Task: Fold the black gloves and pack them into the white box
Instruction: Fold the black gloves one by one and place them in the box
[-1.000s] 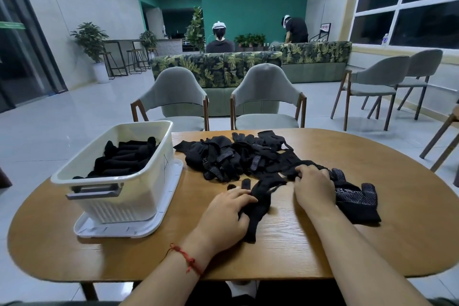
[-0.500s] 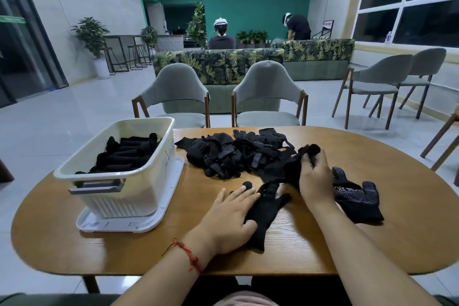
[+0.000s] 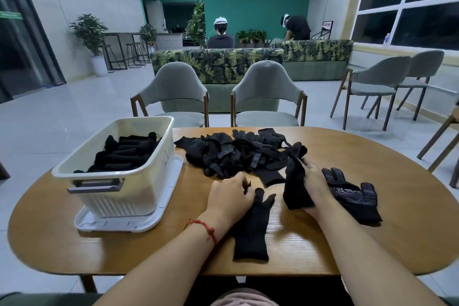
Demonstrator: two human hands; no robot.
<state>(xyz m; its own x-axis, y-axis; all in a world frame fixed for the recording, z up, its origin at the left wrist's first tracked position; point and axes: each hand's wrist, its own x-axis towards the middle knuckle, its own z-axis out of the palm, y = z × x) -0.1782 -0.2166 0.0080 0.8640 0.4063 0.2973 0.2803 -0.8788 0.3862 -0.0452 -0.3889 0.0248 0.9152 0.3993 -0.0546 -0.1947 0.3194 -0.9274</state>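
Far edge of bench (image 3: 397, 231): two grey chairs (image 3: 173, 97) pushed in. Two more chairs (image 3: 372, 82) stand on the floor off to the right. A leaf-print sofa (image 3: 218, 62) is behind them, with two people beyond it, backs turned.

One white box (image 3: 119, 174) near the left edge, seated on one white tray (image 3: 169, 201). Folded gloves (image 3: 126, 154) lie stacked inside; their number can't be counted.

Loose heap (image 3: 236, 154) of black gloves at the far-middle of the bench, just beside the box, too tangled to count.

Three single gloves lie nearer the front edge:
- flat glove (image 3: 253, 228), fingers pointing away, cuff toward the front edge
- raised glove (image 3: 295, 181), lifted on end, partly hiding the heap's right end
- dotted glove (image 3: 352, 194), lying toward the right, grip dots up, touching the right wrist

Left hand (image 3: 231, 196), red string (image 3: 206, 228) on its wrist, has fingers curled at the flat glove's finger end. Can't tell whether they pinch cloth. Right hand (image 3: 315, 186) grips the raised glove.
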